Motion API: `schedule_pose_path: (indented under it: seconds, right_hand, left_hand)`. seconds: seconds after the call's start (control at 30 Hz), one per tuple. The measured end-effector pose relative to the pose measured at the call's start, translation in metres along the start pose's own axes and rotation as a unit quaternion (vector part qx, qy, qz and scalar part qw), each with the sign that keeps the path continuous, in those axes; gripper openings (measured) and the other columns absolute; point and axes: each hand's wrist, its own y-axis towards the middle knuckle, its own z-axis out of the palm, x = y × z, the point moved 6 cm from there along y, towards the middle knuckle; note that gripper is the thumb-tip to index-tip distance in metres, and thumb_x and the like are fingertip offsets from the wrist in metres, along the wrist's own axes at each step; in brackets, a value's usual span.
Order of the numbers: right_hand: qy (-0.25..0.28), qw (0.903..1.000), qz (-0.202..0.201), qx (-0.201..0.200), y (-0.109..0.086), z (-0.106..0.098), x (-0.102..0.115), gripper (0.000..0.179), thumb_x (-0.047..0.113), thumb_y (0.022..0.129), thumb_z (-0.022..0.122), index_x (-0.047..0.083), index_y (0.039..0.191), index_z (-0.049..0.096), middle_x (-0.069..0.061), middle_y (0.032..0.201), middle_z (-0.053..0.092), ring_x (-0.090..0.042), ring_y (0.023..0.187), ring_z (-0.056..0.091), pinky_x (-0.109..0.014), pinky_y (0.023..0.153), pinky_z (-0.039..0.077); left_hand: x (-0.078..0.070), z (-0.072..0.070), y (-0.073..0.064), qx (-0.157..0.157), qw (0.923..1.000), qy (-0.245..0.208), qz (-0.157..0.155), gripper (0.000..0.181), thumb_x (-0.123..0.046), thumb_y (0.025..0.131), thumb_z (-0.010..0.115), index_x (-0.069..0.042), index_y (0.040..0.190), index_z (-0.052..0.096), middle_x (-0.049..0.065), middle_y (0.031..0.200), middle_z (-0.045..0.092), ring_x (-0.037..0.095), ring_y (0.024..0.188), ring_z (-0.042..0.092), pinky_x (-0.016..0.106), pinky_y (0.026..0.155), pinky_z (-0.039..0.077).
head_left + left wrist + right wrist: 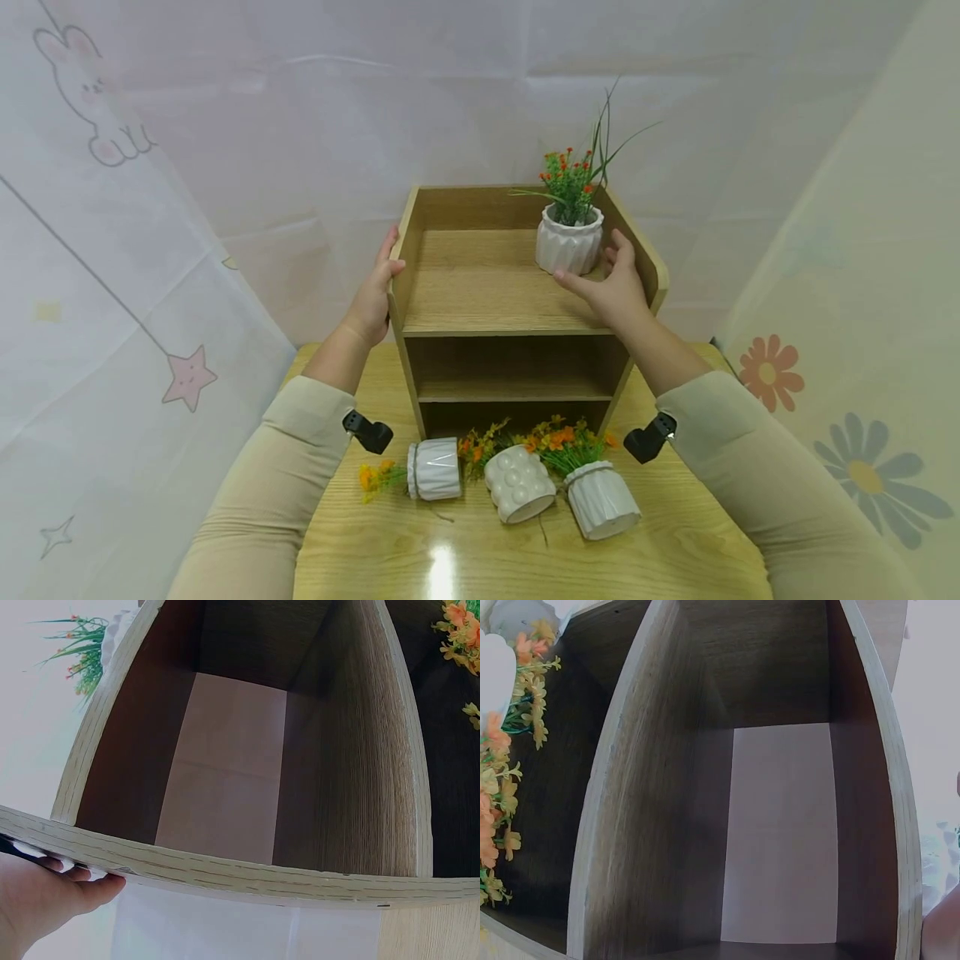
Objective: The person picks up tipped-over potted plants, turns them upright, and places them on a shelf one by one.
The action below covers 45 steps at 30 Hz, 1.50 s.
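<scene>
A wooden shelf unit (480, 292) stands on the table. My left hand (372, 292) rests along the outside of its left side panel, thumb at the panel's edge. In the left wrist view, the fingers of that hand (52, 904) lie against the panel. On the top shelf, toward the right, a white ribbed flowerpot (567, 243) stands upright with small red flowers and long grass blades (573, 179). My right hand (617, 287) is at its front right, thumb at the pot's lower front, other fingers spread beside it. The right wrist view shows only a sliver of this hand.
Three white potted plants lie tipped in front of the unit: a ribbed pot (435, 469), a bubbled pot (519, 483) and another ribbed pot (602, 500), with yellow and orange flowers (558, 435). The wooden table (525, 575) meets printed cloth walls (337, 108) behind and beside.
</scene>
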Motion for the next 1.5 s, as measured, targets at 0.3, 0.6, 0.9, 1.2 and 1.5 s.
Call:
schedule_pose_path:
  seconds: [0.3,0.6,0.9,1.2,1.5]
  right_hand:
    - [-0.006,0.9987,-0.036,0.037,-0.023,-0.004,-0.002,0.108,0.04,0.086,0.072,0.015,0.158,-0.004,-0.019,0.163,0.01,-0.036,0.15,0.015,-0.048,0.121,0.018]
    - [0.007,0.9959,-0.067,0.061,-0.043,-0.005,-0.006,0.105,0.033,0.088,0.071,0.012,0.158,-0.004,-0.018,0.163,0.011,-0.033,0.151,0.016,-0.049,0.121,0.016]
    - [0.01,0.9945,-0.08,0.067,-0.054,-0.007,-0.006,0.103,0.029,0.088,0.072,0.009,0.157,-0.002,-0.02,0.163,0.012,-0.034,0.15,0.017,-0.049,0.121,0.016]
    - [0.003,0.9918,-0.092,0.089,-0.073,-0.009,-0.01,0.102,0.02,0.088,0.072,0.008,0.157,-0.002,-0.02,0.162,0.014,-0.035,0.15,0.017,-0.05,0.121,0.017]
    - [-0.001,0.9885,-0.112,0.102,-0.091,-0.01,-0.017,0.099,0.013,0.087,0.073,0.003,0.156,0.003,-0.023,0.159,0.02,-0.039,0.148,0.021,-0.054,0.119,0.018]
  left_hand:
    - [-0.001,0.0,-0.001,-0.003,0.9999,-0.009,0.006,0.071,-0.023,0.094,0.026,-0.035,0.158,-0.003,-0.01,0.165,-0.009,0.022,0.151,0.0,0.054,0.119,0.008]
    - [-0.001,0.0,-0.001,-0.001,1.0,-0.003,0.004,0.071,-0.023,0.094,0.026,-0.036,0.158,-0.003,-0.011,0.165,-0.009,0.022,0.151,-0.002,0.054,0.12,0.007]
    - [-0.001,-0.001,-0.001,-0.002,1.0,0.001,0.004,0.071,-0.024,0.094,0.026,-0.036,0.158,-0.003,-0.011,0.165,-0.01,0.021,0.151,-0.004,0.054,0.12,0.005]
    - [-0.001,-0.001,0.0,0.002,1.0,0.001,0.006,0.071,-0.025,0.094,0.026,-0.037,0.157,-0.003,-0.01,0.165,-0.011,0.022,0.151,-0.005,0.056,0.119,0.005]
    - [-0.002,-0.001,0.0,0.003,0.9999,0.013,0.008,0.07,-0.025,0.095,0.026,-0.035,0.158,-0.005,-0.012,0.165,-0.013,0.021,0.151,-0.012,0.056,0.12,0.0]
